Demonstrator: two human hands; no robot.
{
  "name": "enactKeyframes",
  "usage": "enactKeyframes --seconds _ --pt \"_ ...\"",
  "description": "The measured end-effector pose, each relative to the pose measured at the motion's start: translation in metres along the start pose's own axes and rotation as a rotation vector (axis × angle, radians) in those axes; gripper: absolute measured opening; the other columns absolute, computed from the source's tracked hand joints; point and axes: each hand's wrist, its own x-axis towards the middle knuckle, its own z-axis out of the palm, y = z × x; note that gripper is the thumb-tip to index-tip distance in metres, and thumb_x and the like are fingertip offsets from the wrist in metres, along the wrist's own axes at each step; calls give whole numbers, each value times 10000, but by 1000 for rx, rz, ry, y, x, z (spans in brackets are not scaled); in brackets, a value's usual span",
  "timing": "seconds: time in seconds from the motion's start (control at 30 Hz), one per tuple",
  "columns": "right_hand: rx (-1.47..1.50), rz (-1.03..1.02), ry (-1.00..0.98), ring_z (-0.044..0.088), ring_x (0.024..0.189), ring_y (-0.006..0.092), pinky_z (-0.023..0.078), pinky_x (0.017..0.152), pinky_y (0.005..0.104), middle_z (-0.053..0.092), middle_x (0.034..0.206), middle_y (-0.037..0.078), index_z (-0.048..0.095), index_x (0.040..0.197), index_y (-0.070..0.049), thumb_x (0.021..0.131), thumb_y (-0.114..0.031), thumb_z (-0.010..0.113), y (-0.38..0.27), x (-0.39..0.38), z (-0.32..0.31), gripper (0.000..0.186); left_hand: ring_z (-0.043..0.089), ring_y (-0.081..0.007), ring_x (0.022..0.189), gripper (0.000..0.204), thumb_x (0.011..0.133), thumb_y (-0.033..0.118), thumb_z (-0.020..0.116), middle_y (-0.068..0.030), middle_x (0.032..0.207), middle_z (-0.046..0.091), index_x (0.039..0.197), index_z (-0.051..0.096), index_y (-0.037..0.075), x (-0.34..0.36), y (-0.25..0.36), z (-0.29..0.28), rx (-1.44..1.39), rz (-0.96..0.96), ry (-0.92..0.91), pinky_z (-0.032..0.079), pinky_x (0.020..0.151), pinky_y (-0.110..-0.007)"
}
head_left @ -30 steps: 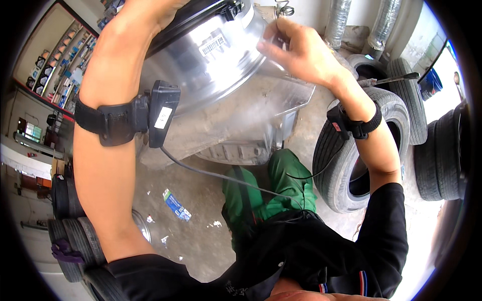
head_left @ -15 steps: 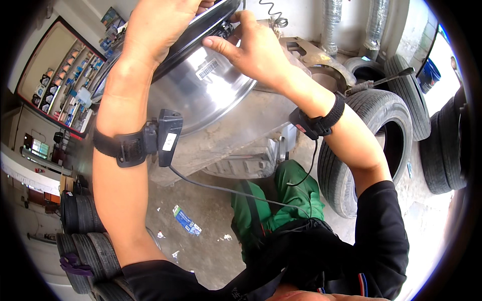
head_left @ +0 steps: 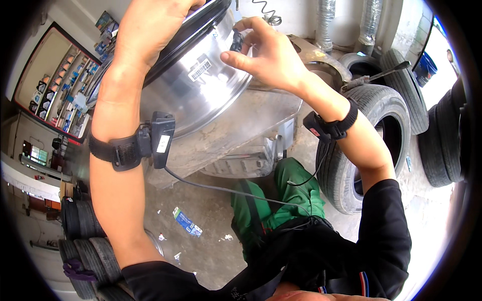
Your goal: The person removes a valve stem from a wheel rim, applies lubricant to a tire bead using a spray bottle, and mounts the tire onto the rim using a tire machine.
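Note:
A shiny silver wheel rim (head_left: 211, 85) with a black edge and a barcode label lies tilted in front of me, at the top of the view. My right hand (head_left: 268, 55) is at its right side, thumb and fingers curled round a small dark part (head_left: 237, 40) whose exact kind I cannot make out. My left hand (head_left: 155, 30) reaches over the rim's black edge on the left. Its fingers are mostly cut off by the upper border of the picture, so their grip is hidden. Black straps with small boxes and cables sit on both forearms.
Under the rim is a dusty metal machine body (head_left: 226, 130). A worn tyre (head_left: 341, 165) stands at its right, with more tyres behind. Stacked tyres (head_left: 95, 256) are at the lower left. A blue-and-white wrapper (head_left: 187, 221) lies on the floor, and a coiled cord (head_left: 271, 19) hangs at the back.
My right hand has drawn back to the right from the rim's black edge, and the small dark part has moved with it. My left hand stays at the rim while the view shifts slightly.

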Motion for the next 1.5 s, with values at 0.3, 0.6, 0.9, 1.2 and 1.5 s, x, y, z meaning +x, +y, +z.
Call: enactKeyframes --seconds 0.3,0.6,0.9,1.2,1.5 --pt "94 59 -117 575 687 114 483 641 280 638 836 36 571 1320 -45 827 -359 834 9 -57 -30 641 626 -89 795 228 946 180 607 -17 860 710 934 744 -1 -2 8 3 -6 -75 36 474 774 -236" --pt "420 488 -401 522 755 73 454 714 256 624 859 -32 655 1237 -51 944 -198 586 6 -76 -50 335 604 -89 675 180 881 115 628 -35 738 694 819 736 -15 -19 35 21 -40 19 128 457 637 -244" --pt "-443 -56 -300 694 733 424 560 696 504 675 706 208 687 965 -50 869 -312 659 9 -70 -16 280 613 -95 684 165 877 103 641 -38 751 704 831 748 -14 -19 38 23 -36 -27 150 466 645 -246" --pt "-603 -121 -401 693 712 419 560 680 505 675 681 193 711 988 -68 929 -438 655 13 -66 -15 379 628 -108 708 165 880 108 638 -44 766 716 853 760 1 -19 36 20 -16 -32 134 474 665 -247" --pt "-337 302 47 736 748 359 585 745 429 731 788 207 774 1065 -43 927 -431 648 89 -19 -76 430 551 -55 796 232 981 196 585 19 925 678 996 727 13 -3 4 1 155 103 -5 410 729 -215"
